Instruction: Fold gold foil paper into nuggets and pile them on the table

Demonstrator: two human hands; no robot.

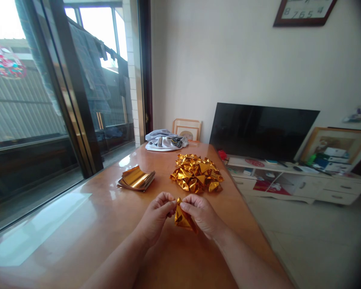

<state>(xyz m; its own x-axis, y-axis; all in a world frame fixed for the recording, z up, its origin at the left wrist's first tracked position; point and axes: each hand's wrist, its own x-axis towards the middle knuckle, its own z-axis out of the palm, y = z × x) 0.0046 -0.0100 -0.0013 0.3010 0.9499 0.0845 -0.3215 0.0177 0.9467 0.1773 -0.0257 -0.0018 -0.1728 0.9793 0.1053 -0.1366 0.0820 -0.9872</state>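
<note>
Between my hands, above the near part of the table, is a sheet of gold foil paper (pixel 182 218), partly folded to a point at its top. My right hand (pixel 202 212) pinches it near that point with thumb and forefinger. My left hand (pixel 160 213) is closed at the paper's left edge, its thumb and forefinger pressed together there. Ahead and to the left lies a stack of flat gold foil sheets (pixel 135 179), the top one curling up. Beyond my right hand sits a heap of folded gold foil pieces (pixel 196 173).
The glossy wooden table (pixel 108 228) runs away from me. At its far end lies a bundle of grey cloth (pixel 164 140), with picture frames (pixel 188 129) behind. A television (pixel 260 130) stands on a low white cabinet (pixel 306 186) to the right. Sliding glass doors (pixel 62 80) are on the left.
</note>
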